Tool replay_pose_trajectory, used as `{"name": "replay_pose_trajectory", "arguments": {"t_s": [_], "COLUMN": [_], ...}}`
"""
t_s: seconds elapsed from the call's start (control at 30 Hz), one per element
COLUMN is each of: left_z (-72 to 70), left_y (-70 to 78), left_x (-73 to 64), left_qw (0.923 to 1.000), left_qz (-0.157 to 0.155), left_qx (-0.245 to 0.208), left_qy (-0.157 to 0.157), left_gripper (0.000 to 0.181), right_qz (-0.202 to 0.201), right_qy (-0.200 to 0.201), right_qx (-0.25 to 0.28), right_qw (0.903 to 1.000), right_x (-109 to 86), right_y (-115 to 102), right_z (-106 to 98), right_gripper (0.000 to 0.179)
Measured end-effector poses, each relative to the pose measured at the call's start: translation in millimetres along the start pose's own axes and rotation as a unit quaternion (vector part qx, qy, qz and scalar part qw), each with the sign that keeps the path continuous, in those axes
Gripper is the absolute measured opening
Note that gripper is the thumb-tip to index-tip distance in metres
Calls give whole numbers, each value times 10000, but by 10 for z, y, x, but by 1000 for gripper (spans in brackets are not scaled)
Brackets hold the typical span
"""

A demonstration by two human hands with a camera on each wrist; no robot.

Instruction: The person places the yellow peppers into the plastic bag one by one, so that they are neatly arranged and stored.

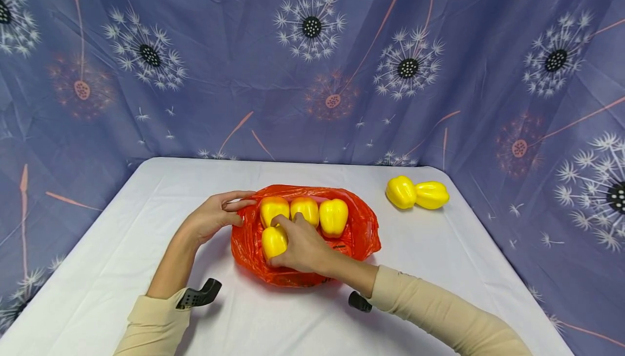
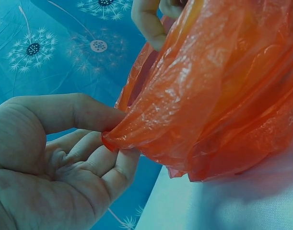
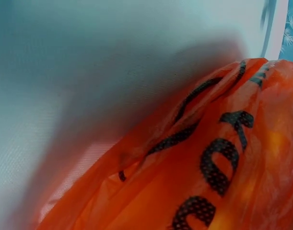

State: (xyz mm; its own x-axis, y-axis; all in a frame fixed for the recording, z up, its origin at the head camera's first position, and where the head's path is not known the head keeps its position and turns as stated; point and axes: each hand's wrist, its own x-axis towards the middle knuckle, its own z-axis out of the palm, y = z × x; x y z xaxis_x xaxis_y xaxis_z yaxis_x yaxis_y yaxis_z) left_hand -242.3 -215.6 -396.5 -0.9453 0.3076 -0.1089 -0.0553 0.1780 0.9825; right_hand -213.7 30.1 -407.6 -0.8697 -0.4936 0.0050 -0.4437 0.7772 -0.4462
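A red plastic bag (image 1: pixel 363 226) lies spread wide at the middle of the table. Three yellow bell peppers sit in a row along its far side, the rightmost pepper (image 1: pixel 333 218) standing in plain sight. My right hand (image 1: pixel 305 245) reaches over the bag's near side and grips another yellow bell pepper (image 1: pixel 274 243) in the bag's left part, fingers and thumb around it. At the left rim my left hand (image 1: pixel 210 217) pinches the bag's edge between thumb and fingers, as the left wrist view shows at the red plastic (image 2: pixel 184 105). Black print marks the bag in the right wrist view.
Two more yellow bell peppers (image 1: pixel 401 192) lie touching at the table's far right. A white cloth covers the table (image 1: pixel 195 177). Behind and beside it hangs a blue curtain (image 1: pixel 234 74) with a dandelion pattern. A black wrist mount (image 1: pixel 200 294) sits on the left forearm.
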Motion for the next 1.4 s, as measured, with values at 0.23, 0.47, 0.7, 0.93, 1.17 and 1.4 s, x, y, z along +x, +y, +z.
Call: {"name": "replay_pose_trajectory", "arguments": {"t_s": [0.23, 0.47, 0.7, 0.93, 1.17, 1.4], "left_z": [-4, 3, 12, 6, 3, 8], "left_y": [10, 15, -6, 0, -7, 3], "left_x": [-3, -7, 6, -3, -3, -11], "left_qw": [10000, 10000, 10000, 10000, 10000, 9999], "left_qz": [-8, -49, 24, 20, 60, 94], "left_qx": [16, 65, 51, 44, 76, 101], "left_qy": [-23, 6, -9, 1, -22, -47], "left_gripper": [72, 72, 71, 71, 71, 71], "right_qz": [-85, -173, -299, -268, -273, -354], "right_qy": [11, -102, -414, -660, -636, -527], "right_qx": [-133, -181, -107, -62, 23, 78], "right_qw": [9999, 9996, 9986, 9974, 9976, 9979], "right_x": [-4, -17, -33, -38, -27, -20], "right_y": [-1, 2, 1, 6, 32, 49], "right_z": [5, -29, -151, -248, -241, -205], "right_gripper": [73, 76, 73, 59, 57, 58]}}
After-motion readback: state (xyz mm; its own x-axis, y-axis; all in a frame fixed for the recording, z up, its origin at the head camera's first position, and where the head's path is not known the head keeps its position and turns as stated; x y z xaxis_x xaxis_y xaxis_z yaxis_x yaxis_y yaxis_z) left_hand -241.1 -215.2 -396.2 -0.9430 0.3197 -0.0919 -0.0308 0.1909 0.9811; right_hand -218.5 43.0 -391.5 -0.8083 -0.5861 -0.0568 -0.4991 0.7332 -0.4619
